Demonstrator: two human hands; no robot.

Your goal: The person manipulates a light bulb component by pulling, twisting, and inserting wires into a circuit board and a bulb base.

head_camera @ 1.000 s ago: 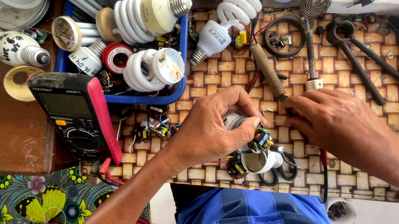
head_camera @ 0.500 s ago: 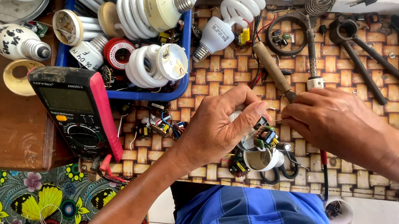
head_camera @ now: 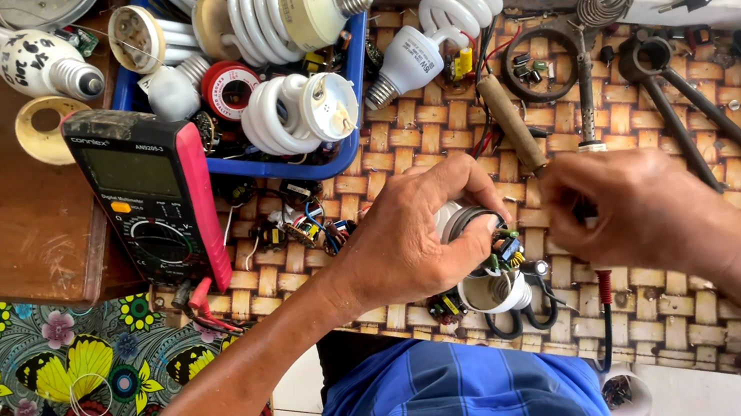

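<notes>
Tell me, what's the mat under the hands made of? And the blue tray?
The mat looks like woven cane or bamboo: glossy tan and brown strips crossing in a basket pattern. The tray looks like plastic: an even bright blue with a smooth, rounded rim.

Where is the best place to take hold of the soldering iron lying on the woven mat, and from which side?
Probably the brown wooden handle of the soldering iron: round, bare and lying flat on the woven mat. Come from above, fingers across it. Its near end sits close to the left hand and right hand, so take the middle.
</notes>
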